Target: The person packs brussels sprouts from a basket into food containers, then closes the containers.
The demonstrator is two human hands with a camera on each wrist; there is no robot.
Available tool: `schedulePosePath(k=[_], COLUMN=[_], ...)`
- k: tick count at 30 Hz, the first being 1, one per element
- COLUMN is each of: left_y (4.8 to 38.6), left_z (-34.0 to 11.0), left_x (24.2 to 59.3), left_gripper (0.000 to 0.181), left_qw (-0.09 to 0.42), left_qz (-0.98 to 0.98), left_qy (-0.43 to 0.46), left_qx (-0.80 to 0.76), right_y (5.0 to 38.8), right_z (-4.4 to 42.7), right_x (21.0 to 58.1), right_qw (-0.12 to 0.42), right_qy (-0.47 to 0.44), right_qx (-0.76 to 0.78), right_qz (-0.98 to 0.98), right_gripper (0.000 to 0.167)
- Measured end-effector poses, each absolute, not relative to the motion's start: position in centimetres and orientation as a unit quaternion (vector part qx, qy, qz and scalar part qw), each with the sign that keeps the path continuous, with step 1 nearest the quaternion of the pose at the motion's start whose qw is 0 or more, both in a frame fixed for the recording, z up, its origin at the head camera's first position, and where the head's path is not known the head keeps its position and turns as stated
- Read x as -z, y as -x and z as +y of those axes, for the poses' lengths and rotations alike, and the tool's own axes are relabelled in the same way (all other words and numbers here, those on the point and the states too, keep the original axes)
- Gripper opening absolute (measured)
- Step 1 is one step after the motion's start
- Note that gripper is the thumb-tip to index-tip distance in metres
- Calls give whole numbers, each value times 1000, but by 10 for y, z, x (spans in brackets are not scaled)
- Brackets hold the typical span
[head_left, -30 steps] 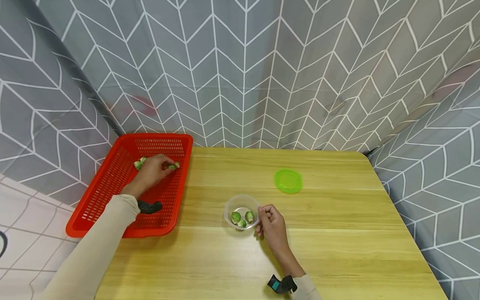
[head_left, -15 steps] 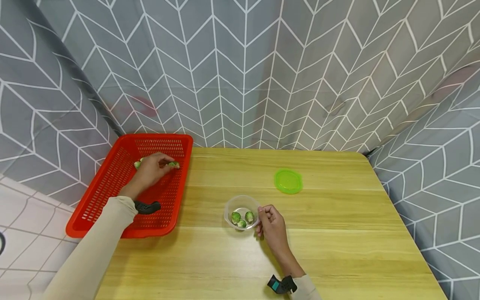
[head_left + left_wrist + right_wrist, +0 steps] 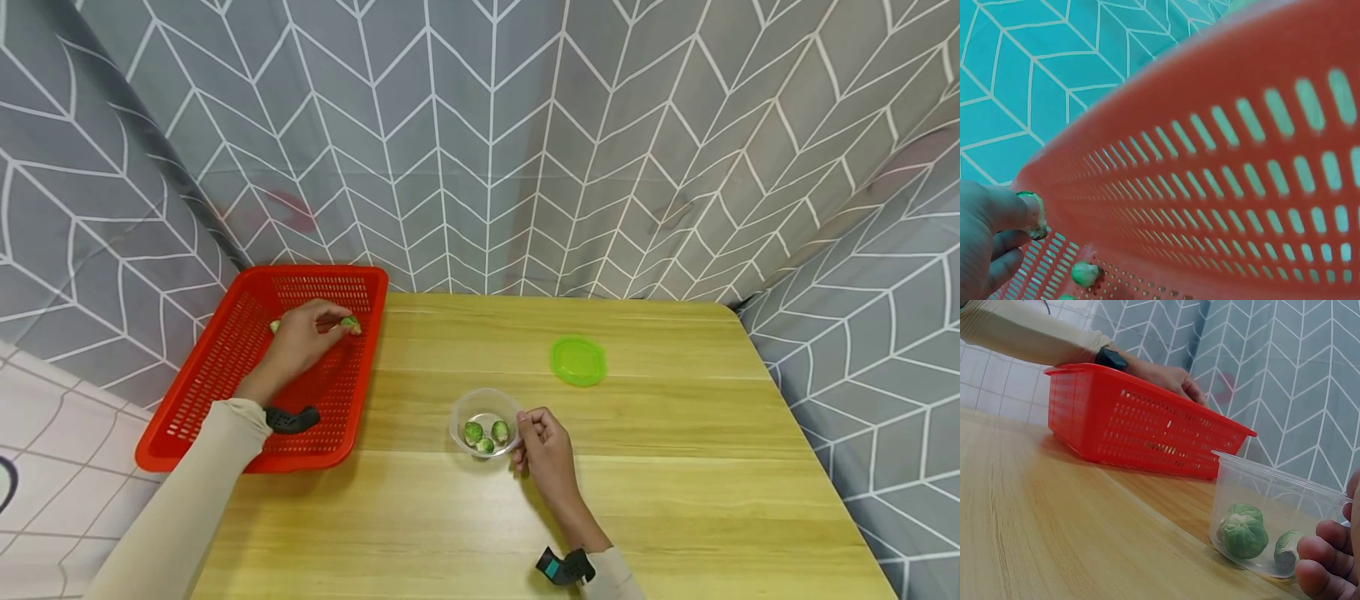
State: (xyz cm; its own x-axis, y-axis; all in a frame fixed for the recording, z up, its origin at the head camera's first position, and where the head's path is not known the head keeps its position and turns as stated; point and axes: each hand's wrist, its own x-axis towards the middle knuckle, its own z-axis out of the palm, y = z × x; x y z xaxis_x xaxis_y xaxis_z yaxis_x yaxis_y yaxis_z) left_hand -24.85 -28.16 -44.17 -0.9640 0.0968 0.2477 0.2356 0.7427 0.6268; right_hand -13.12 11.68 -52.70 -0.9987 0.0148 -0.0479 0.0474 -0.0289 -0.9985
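Observation:
My left hand (image 3: 302,340) is inside the red basket (image 3: 351,433), pinching a Brussels sprout (image 3: 1035,217) between thumb and fingers. Below it in the left wrist view, another sprout (image 3: 1087,274) lies on the basket floor. One more sprout (image 3: 274,326) peeks out behind that hand, mostly covered. On the table, my right hand (image 3: 551,462) holds the rim of a clear plastic tub (image 3: 467,402) at its right side, thumb on top. Several sprouts (image 3: 473,432) sit on the bottom of the tub.
A bright green lid (image 3: 577,361) lies flat on the wooden table (image 3: 675,483), behind and right of the tub. A grey patterned curtain (image 3: 480,150) hangs along the back and sides. White tiles (image 3: 52,467) show at the left.
My left hand has closed on a sprout at the basket's right side and raised it slightly. The right hand and tub stay where they were.

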Motion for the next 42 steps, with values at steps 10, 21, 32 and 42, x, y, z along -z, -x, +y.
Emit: schedulePosePath(k=[10,21,32,42], left_y=[242,236,231,225], left_z=[-274,-265,-251,-238], left_x=[433,430,427,421], left_gripper=[27,30,26,27], left_qw=[110,139,159,158], left_qz=[-925,-915,-905,-902], left_qy=[90,121,151,162], left_qx=[353,360,365,369], right_y=[132,130,130,129], right_z=[118,119,119,119], right_x=[525,525,530,530], right_qw=[11,7,5,10], right_qy=[-24,-23,-21,-22], right_qx=[713,718,719,720], right_qz=[701,695,695,693], right_gripper=[36,33,33,34])
